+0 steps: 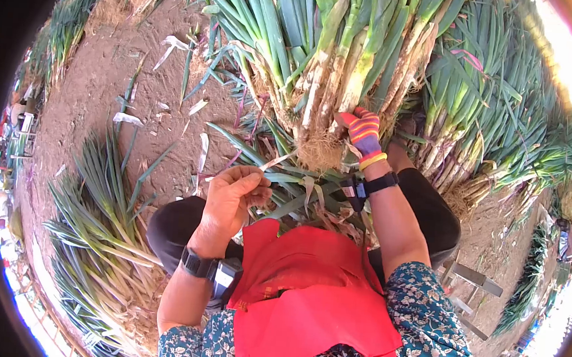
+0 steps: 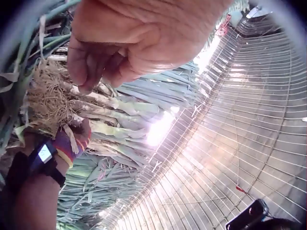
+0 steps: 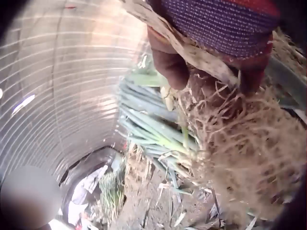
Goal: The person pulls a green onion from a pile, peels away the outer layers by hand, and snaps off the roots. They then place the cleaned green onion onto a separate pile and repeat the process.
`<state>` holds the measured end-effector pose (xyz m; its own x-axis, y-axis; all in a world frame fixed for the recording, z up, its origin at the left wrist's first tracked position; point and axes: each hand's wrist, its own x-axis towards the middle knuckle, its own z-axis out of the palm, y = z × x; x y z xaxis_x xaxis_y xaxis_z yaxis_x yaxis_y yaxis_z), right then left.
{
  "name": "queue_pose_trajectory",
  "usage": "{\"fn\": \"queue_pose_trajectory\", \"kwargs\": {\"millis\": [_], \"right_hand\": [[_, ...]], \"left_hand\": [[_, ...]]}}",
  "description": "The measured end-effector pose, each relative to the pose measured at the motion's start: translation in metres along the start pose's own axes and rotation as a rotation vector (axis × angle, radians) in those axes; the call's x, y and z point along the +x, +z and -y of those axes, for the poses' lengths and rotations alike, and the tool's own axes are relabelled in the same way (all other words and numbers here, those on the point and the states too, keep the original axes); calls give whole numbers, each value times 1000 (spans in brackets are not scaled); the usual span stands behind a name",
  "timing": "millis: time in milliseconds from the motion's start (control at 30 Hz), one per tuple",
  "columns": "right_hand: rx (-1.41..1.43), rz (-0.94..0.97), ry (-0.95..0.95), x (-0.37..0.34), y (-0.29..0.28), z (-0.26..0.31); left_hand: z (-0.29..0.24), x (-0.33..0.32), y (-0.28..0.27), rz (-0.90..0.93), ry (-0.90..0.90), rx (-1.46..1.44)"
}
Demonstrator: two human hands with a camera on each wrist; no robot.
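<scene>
A bundle of leeks [image 1: 335, 70] stands upright before the person, green leaves up and tangled roots [image 1: 319, 151] down. The right hand [image 1: 363, 132], in a striped glove with bare fingertips, grips a leek low on its pale stem [image 1: 353, 94]. In the right wrist view its fingers [image 3: 175, 72] curl behind the roots [image 3: 249, 153], and a dry leaf strip [image 3: 184, 45] hangs across the glove. The bare left hand [image 1: 236, 192] is left of the roots, thumb and fingers pinching a thin whitish leaf strip [image 1: 279, 160]. In the left wrist view its fingertips [image 2: 86, 79] bend inward.
More leeks [image 1: 463, 124] stand at the right, and a loose pile [image 1: 98, 245] lies on the ground at the left. Leaf scraps [image 1: 171, 48] litter the bare soil [image 1: 134, 84]. A metal stand [image 1: 476, 278] is beside the person's right leg. Ribbed sheeting [image 2: 249, 120] arches overhead.
</scene>
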<state>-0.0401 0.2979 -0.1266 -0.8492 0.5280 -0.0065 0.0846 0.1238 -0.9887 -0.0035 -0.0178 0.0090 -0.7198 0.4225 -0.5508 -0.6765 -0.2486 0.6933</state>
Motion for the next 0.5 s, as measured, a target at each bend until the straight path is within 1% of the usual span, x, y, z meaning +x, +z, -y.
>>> {"fn": "queue_pose_trajectory", "kwargs": {"millis": [33, 100, 133, 167, 200, 267, 300, 333, 367, 400, 467, 500], "right_hand": [[43, 18, 21, -5, -7, -13], [404, 32, 382, -13, -14, -1], [189, 95, 80, -14, -24, 0], [338, 120, 148, -26, -22, 30], [488, 141, 217, -39, -21, 72], [327, 170, 19, -46, -27, 109], [249, 228, -43, -43, -35, 102], [248, 225, -45, -35, -39, 83], [-116, 292, -151, -22, -39, 59], [-314, 275, -221, -23, -36, 52], [-720, 207, -359, -26, -30, 40], [-683, 184, -443, -30, -24, 55]], "left_hand": [[3, 1, -1, 10, -3, 20], [11, 2, -2, 8, -18, 24], [15, 4, -3, 16, -24, 32], [19, 6, -6, 43, -26, 36], [22, 7, -7, 41, -38, 39], [24, 9, -4, 29, -38, 101], [23, 10, -1, 24, -51, 93], [21, 9, 4, 29, -51, 94], [16, 6, 12, 79, 0, 109], [14, 3, 17, 130, 50, 122], [11, -1, 20, 164, 66, 134], [9, 0, 19, 187, 89, 148]]}}
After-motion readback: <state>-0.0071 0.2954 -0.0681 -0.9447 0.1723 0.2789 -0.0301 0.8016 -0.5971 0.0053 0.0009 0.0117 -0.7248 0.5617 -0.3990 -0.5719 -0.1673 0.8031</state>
